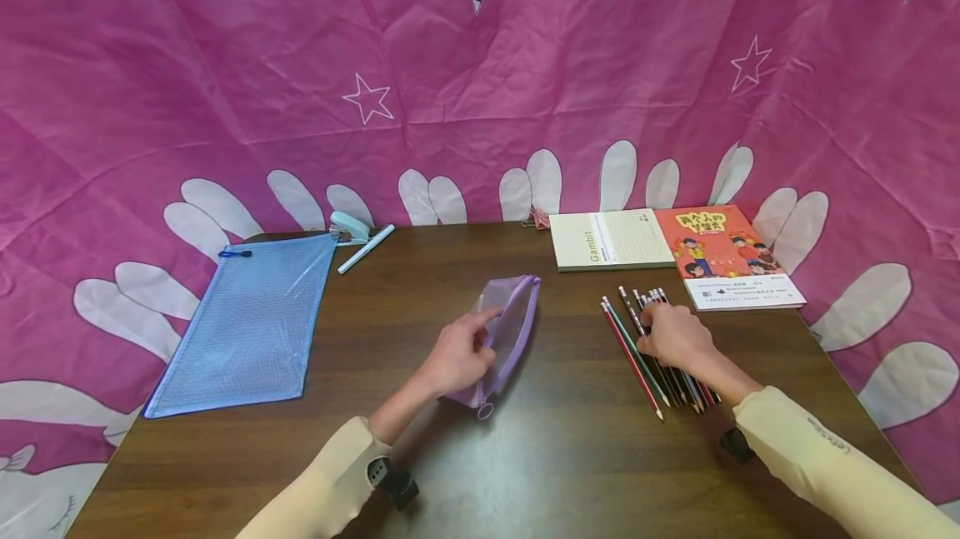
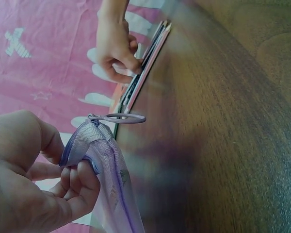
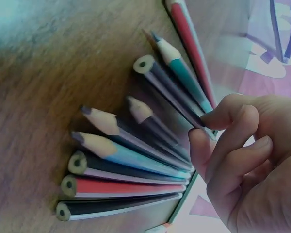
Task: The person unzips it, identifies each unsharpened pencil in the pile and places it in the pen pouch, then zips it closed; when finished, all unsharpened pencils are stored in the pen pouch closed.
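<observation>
Pink cloth hangs behind the dark table (image 1: 570,439). My left hand (image 1: 457,356) pinches the near end of the purple pouch (image 1: 513,322), which lies at the middle with its long axis pointing away from me. My right hand (image 1: 675,337), nearer the pencils (image 1: 652,364), curls its fingers over them, right of the pouch.

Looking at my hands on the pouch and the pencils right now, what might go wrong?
The right hand covers only part of the loose pencils; lifted together, some may slip and roll. The left hand pinches just one end of the limp purple mesh pouch, so its mouth may sag shut.
</observation>
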Tool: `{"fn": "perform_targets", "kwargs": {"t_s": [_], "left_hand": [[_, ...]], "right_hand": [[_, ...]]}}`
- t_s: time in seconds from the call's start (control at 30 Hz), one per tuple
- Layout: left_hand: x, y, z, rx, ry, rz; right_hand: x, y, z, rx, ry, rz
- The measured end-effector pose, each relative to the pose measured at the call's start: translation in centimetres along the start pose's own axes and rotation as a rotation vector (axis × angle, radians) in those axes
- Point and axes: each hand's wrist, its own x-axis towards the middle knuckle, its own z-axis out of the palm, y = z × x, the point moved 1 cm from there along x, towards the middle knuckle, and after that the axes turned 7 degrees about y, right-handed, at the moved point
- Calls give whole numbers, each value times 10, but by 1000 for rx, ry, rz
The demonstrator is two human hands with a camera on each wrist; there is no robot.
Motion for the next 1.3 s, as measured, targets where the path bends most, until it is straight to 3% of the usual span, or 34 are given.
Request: {"fn": "perform_targets", "kwargs": {"t_s": [0.2, 0.4, 0.7, 0.83, 1.13, 1.3], "left_hand": [[0, 0, 0, -4, 0, -6], [1, 2, 1, -8, -6, -13], [1, 2, 3, -16, -7, -27], [1, 2, 4, -22, -8, -41], [3, 3, 4, -19, 6, -28], [3, 4, 4, -19, 20, -20]], "right_hand": [[-1, -5, -5, 64, 45, -18], [-5, -11, -4, 209, 90, -43], [-9, -25, -4, 352, 96, -37], [-8, -36, -3, 492, 70, 24], [-1, -73, 9, 930, 23, 106], [2, -93, 18, 1059, 31, 135]]}}
